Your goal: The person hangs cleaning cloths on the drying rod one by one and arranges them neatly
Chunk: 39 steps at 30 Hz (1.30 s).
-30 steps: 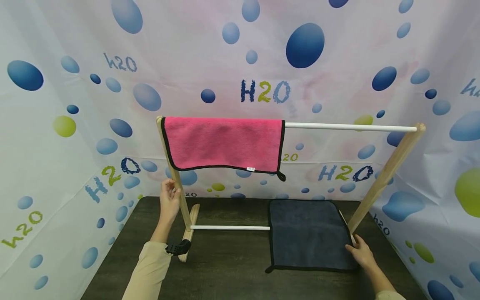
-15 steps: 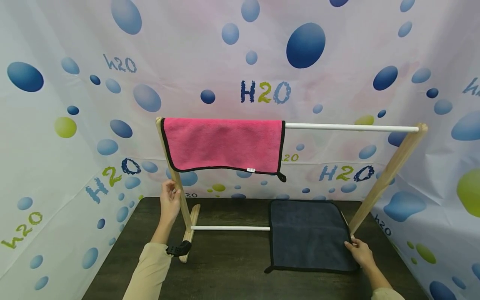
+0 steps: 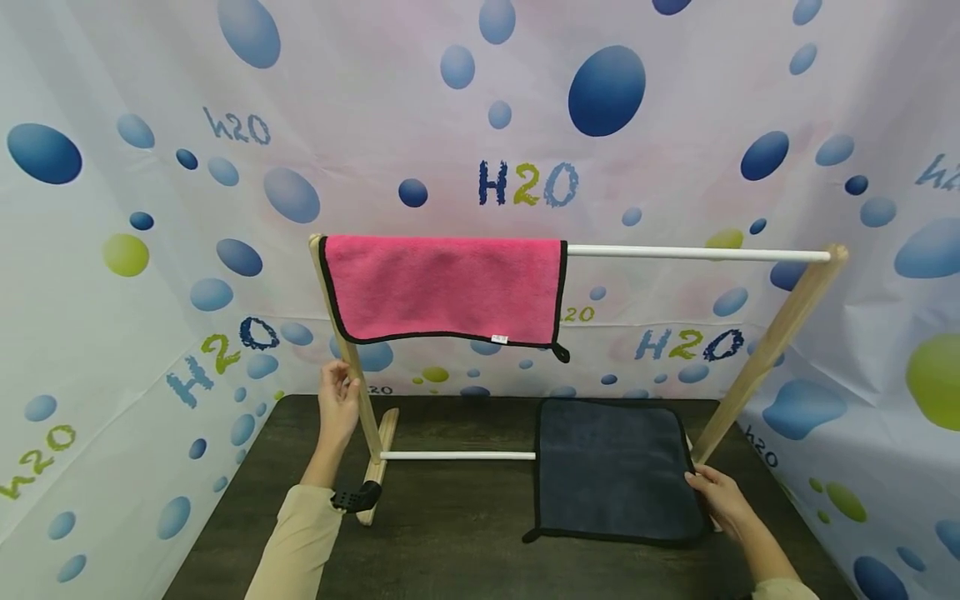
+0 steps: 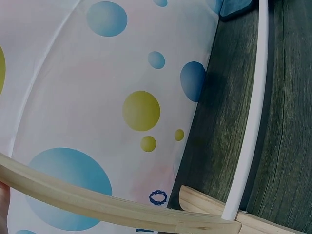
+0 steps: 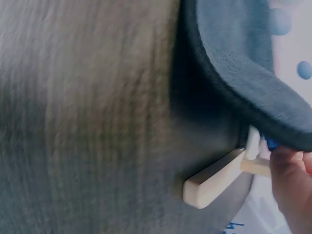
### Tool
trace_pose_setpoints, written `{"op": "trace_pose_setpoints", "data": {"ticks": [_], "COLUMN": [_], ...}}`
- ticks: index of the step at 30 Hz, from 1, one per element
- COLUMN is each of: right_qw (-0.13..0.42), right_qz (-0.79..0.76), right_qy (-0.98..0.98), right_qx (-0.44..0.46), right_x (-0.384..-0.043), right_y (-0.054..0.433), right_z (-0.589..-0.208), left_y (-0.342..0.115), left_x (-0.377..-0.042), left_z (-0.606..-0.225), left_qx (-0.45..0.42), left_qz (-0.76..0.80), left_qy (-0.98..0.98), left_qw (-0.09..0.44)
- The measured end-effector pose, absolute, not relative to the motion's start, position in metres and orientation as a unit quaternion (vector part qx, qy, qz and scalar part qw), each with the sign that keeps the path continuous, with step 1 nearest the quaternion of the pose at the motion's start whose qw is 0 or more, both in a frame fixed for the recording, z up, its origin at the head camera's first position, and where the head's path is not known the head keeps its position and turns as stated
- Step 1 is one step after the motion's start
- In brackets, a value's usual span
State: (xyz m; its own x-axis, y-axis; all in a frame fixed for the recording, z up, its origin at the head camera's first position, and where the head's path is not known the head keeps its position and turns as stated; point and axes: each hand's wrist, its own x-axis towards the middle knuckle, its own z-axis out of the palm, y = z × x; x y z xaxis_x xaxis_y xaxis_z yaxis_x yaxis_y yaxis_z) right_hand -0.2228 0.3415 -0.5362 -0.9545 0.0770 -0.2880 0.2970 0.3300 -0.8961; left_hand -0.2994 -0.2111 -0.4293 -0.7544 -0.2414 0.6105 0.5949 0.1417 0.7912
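Observation:
A wooden rack with white rods stands on the table, and a pink towel (image 3: pixel 446 287) with black edging hangs over the left part of its top rod (image 3: pixel 697 252). My left hand (image 3: pixel 339 404) grips the rack's left post (image 3: pixel 365 408) below that towel; only a sliver of this hand shows in the left wrist view. A dark grey towel (image 3: pixel 615 471) with black edging covers the right part of the lower rod (image 3: pixel 457 456). At its right edge my right hand (image 3: pixel 723 500) pinches the border, near the foot of the right post (image 3: pixel 765 358). The right wrist view shows my thumb (image 5: pixel 290 190) against that border.
The dark wood-grain table (image 3: pixel 435 550) lies under the rack. A wooden foot (image 3: pixel 378 467) supports the left post, and another foot (image 5: pixel 214 180) shows at the right. A patterned backdrop (image 3: pixel 420 117) with bubbles and lettering surrounds the table.
My right hand has shifted slightly up and left along the grey towel's right edge, and the towel's lower left corner has moved slightly left. My left hand stays at the post.

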Motion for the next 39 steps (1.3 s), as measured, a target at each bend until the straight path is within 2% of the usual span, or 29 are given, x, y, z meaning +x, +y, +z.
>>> {"op": "trace_pose_setpoints", "data": {"ticks": [5, 11, 29, 39], "right_qw": [0.131, 0.133, 0.093, 0.073], "right_qz": [-0.639, -0.667, -0.769, -0.846], "right_qy": [0.751, 0.729, 0.633, 0.515], "right_qx": [0.103, 0.08, -0.02, -0.113], "right_x": [-0.224, -0.228, -0.232, -0.227], "right_y": [0.334, 0.321, 0.291, 0.287], "right_z": [-0.52, -0.497, -0.42, -0.397], "left_y": [-0.212, -0.213, -0.211, -0.21], "left_x": [-0.299, -0.298, -0.295, -0.296], "left_z": [-0.43, -0.429, -0.429, -0.428], "left_qx": [-0.128, -0.135, -0.129, -0.132], "left_qz": [-0.638, -0.641, -0.637, -0.643], "left_qy": [-0.686, -0.683, -0.682, -0.679], "left_qw": [0.325, 0.323, 0.334, 0.328]}}
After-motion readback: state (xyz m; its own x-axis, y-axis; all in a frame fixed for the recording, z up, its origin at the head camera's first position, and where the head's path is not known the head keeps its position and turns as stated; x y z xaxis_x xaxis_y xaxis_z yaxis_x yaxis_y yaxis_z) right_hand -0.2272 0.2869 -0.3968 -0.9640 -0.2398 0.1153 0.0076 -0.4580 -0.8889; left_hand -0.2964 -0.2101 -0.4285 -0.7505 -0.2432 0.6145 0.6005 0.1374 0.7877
